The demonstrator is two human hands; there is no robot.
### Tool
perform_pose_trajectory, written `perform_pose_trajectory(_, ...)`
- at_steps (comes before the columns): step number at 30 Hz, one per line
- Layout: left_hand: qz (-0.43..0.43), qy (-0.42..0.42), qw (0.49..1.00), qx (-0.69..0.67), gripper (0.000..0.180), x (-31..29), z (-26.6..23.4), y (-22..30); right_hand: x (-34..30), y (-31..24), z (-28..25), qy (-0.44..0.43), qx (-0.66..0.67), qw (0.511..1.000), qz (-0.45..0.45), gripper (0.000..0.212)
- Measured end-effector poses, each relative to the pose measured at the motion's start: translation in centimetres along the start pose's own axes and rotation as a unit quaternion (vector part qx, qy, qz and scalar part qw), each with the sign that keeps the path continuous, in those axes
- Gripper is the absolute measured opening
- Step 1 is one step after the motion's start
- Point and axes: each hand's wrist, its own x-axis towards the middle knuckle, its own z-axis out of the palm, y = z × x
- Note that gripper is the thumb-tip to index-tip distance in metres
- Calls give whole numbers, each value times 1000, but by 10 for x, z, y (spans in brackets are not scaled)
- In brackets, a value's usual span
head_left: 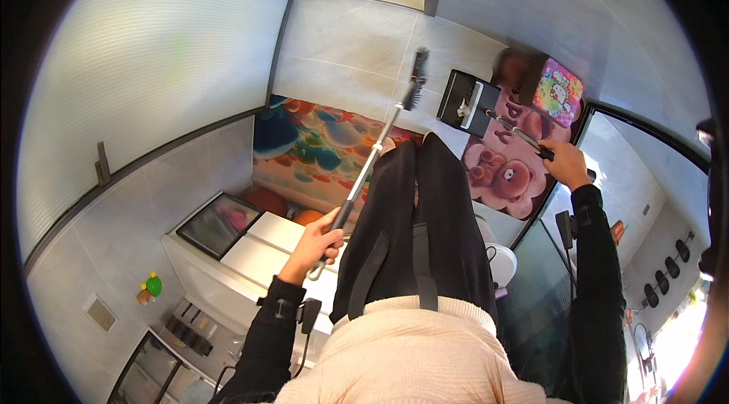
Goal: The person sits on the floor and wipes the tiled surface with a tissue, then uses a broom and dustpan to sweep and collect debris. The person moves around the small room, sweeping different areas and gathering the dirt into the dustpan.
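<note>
My left hand (pixel 310 250) is wrapped round the dark grip of a long-handled broom (pixel 373 155). Its silver pole slants up and away, and the black bristle head (pixel 415 83) is over the grey tiled floor. On the right, my right hand (pixel 566 164) grips the handle of a black dustpan (pixel 449 95). The pan lies at the edge of the pink patterned mat, left of the handle, with a row of pale comb teeth across it. Some small whitish debris (pixel 462 108) sits inside the pan. The broom head is apart from the dustpan.
A colourful balloon-patterned mat (pixel 326 138) lies by my feet, and a pink cartoon mat (pixel 505 168) is to the right. A brightly printed box (pixel 558 93) stands beyond it. White drawers (pixel 266 252) are at left, below a frosted glass door (pixel 159 62). Glass panels (pixel 539 282) stand at right.
</note>
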Motion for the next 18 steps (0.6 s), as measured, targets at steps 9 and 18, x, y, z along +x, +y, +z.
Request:
perform_pose_trajectory(9,128,185,961,161,64,69,-61,-25,-2,-78,4,256,-57,965,1,49)
perform_pose_trajectory(18,193,286,938,17,71,367,-76,-32,185,-156,305,-53,498,854,145,15)
